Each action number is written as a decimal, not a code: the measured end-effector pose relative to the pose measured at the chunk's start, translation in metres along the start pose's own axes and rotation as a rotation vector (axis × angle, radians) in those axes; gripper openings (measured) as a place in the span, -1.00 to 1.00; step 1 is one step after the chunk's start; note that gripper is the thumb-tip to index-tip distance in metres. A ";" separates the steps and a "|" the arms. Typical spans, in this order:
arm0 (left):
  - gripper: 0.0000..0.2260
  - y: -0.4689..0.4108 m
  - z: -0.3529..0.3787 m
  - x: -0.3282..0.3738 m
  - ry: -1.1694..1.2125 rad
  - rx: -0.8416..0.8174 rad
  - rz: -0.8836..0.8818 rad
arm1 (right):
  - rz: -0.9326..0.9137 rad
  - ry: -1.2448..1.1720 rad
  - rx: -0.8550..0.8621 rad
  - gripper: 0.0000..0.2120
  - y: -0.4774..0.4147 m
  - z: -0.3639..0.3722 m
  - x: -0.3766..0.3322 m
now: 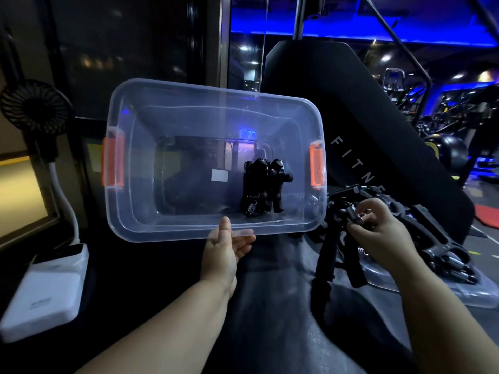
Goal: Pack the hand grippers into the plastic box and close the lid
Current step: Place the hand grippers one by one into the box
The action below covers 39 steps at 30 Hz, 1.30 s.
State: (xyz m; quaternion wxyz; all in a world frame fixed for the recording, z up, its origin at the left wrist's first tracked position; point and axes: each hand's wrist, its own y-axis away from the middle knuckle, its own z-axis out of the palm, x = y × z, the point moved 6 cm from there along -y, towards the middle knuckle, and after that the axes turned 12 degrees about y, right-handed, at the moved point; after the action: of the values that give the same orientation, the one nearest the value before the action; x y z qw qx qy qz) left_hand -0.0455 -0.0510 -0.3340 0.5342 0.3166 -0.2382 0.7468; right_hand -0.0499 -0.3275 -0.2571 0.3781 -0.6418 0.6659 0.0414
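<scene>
Left hand [225, 247] pinches the near rim of the clear plastic box [140, 125], thumb on top and fingers under. The box's opening faces the camera and it seems held by that one edge (weak hold). Packed hand grippers [263, 184] sit toward the right end of its floor. Right hand [378, 233] is curled round the spring end of a loose hand gripper [330, 248], just beside the pile [437, 238] lying on the clear lid [475, 290].

Risks:
- The single-edge grip may let the box twist or drop when more weight lands at the right end.
- The tilt could slide the packed ones out.
- Handles may snag the pile or rim.
- The lid is buried under the pile.
</scene>
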 end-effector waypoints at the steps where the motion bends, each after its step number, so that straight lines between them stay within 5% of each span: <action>1: -0.72 0.000 0.000 0.000 0.002 -0.001 -0.001 | -0.016 0.006 -0.036 -0.69 0.001 -0.001 -0.002; 6: -0.73 0.000 0.000 -0.001 0.004 0.002 -0.009 | -0.107 0.083 -0.194 -0.44 0.007 0.000 -0.015; 10: -0.73 0.001 0.001 0.001 0.005 -0.002 -0.007 | -0.143 0.037 -0.225 -0.43 0.009 -0.002 -0.020; 22: -0.69 -0.003 -0.001 -0.005 0.101 -0.013 -0.109 | -0.226 -0.452 -0.050 -0.49 -0.002 -0.002 -0.091; 39: -0.59 -0.008 -0.002 -0.013 0.104 -0.017 -0.120 | -0.216 0.119 -0.109 -0.41 -0.077 0.101 -0.141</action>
State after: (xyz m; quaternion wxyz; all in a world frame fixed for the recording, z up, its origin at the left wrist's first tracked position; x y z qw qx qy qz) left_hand -0.0357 -0.0559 -0.3444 0.5923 0.2867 -0.1971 0.7267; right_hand 0.0481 -0.1697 -0.2170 0.3049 -0.7307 0.6109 -0.0015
